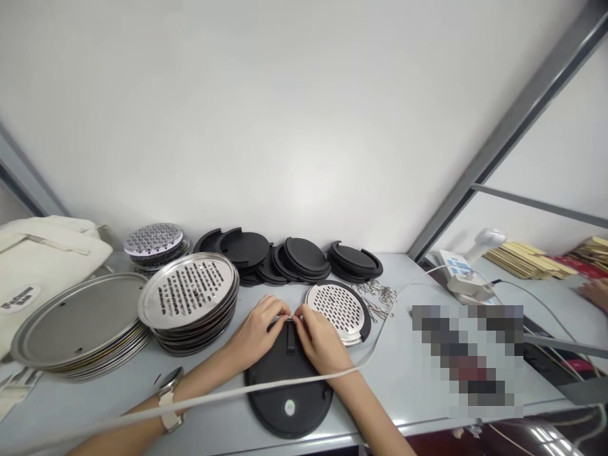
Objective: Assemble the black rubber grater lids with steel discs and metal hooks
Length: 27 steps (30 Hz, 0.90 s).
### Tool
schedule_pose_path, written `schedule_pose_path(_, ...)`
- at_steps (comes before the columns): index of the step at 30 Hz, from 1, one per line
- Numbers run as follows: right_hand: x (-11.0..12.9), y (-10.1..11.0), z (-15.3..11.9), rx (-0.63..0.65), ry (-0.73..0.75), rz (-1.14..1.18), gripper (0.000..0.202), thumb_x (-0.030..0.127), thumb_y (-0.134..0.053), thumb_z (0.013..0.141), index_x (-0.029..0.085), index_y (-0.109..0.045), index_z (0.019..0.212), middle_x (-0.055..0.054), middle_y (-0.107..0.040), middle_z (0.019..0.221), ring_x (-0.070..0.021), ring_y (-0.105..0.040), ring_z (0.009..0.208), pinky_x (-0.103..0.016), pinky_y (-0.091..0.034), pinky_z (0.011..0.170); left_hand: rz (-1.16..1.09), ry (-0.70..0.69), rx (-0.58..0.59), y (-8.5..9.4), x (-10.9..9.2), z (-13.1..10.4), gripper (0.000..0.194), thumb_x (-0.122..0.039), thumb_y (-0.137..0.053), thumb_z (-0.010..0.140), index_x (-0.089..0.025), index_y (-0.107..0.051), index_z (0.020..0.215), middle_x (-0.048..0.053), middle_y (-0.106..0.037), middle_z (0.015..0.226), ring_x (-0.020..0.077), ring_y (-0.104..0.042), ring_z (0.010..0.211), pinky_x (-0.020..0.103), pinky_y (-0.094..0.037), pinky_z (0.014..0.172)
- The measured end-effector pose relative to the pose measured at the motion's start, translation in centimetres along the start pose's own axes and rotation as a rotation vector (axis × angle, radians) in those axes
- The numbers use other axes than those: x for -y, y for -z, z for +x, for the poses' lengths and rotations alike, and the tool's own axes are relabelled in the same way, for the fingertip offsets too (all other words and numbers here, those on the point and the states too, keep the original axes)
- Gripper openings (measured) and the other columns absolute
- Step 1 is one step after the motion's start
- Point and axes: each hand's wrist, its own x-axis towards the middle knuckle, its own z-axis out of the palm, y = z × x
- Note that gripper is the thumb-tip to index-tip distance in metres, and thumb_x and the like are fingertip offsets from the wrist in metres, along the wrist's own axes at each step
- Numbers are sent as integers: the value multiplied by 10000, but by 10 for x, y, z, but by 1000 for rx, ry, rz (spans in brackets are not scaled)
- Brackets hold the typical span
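A round black plate (289, 386) with a raised strip and a small pale sticker lies near the table's front edge. At its far end, my left hand (263, 326) and my right hand (318, 332) meet fingertip to fingertip, both pinched on a small metallic piece too small to identify. A perforated silver disc (336, 309) in a black holder lies beyond my right hand. Several small metal hooks or wire pieces (377, 296) are scattered to its right.
Stacked grater discs (190, 291) and large metal trays (80, 316) stand left, beside a white bag (47, 253). Black discs (306, 256) line the wall. A white cable (228, 391) crosses in front of my forearms. Another person's hand (596, 292) shows far right.
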Motion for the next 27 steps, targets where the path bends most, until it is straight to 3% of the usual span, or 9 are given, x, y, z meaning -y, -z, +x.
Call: schedule_pose_path(27, 4, 2, -1, -14, -7, -18, 84, 211, -414, 900, 206, -492, 870, -59, -517, 844, -204, -516, 801, -326, -427, 715, -24, -7, 12, 0, -2, -3, 191, -166, -361, 943, -191, -549, 920, 36, -533, 902, 149, -519, 884, 284, -431, 818)
